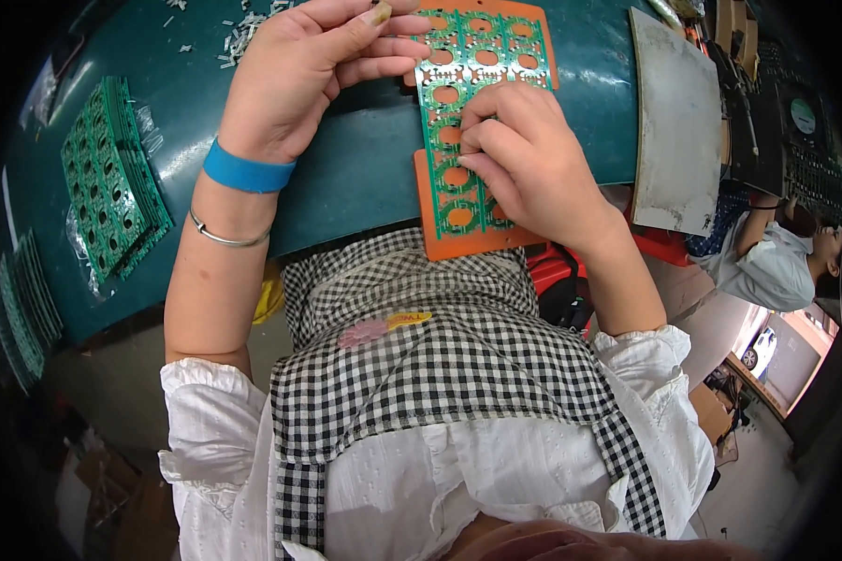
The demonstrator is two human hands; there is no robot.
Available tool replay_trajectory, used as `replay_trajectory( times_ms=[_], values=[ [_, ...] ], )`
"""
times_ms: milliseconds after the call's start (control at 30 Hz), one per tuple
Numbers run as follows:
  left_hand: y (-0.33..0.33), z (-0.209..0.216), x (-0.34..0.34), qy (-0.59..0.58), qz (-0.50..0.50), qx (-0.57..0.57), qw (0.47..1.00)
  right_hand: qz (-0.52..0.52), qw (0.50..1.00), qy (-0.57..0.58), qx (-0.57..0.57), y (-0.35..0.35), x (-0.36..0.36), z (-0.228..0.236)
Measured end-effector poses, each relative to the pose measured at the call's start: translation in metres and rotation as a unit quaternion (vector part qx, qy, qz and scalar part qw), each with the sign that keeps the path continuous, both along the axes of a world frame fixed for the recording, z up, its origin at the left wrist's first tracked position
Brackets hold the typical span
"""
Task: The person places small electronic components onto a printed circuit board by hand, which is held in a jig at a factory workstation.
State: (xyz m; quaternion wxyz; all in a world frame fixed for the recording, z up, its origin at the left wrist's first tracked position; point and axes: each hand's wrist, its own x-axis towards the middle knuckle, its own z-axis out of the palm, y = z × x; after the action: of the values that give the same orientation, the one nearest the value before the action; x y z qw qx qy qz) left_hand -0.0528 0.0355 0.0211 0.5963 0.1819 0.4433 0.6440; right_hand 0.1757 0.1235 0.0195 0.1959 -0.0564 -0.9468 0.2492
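Hanging curled over the green circuit panel (464,79), right fingers (498,140); left fingers (376,67) bent by its far left edge, grip on anything impossible to tell | looks like fine handwork, calling for a light, exact touch | panel glossy, oval-holed, lying on smooth orange backing (458,248) | white bits (239,42), stacked boards (112,178) on the shiny teal bench (346,178)

The circuit panel (463,67) is green, the tray (468,245) orange.
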Motion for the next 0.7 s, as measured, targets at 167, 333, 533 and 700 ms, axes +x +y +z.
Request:
replay_trajectory(
  times_ms=[167, 333, 533, 700],
  values=[
    [0.0, -0.002, 0.005, 0.189, -0.037, -0.026, 0.981, -0.001, 0.999, -0.005, 0.054, -0.007, -0.003, 0.0],
    [0.0, 0.004, 0.015, 0.251, -0.024, -0.041, 0.967, 0.001, 0.997, -0.019, 0.073, -0.01, 0.0, -0.001],
    [0.0, 0.0, 0.017, 0.288, -0.032, -0.047, 0.956, -0.007, 0.999, -0.027, 0.036, -0.013, 0.004, 0.0],
    [0.001, -0.007, 0.012, 0.268, -0.035, -0.016, 0.963, -0.029, 0.999, -0.01, -0.013, -0.013, 0.004, 0.0]
  ],
)
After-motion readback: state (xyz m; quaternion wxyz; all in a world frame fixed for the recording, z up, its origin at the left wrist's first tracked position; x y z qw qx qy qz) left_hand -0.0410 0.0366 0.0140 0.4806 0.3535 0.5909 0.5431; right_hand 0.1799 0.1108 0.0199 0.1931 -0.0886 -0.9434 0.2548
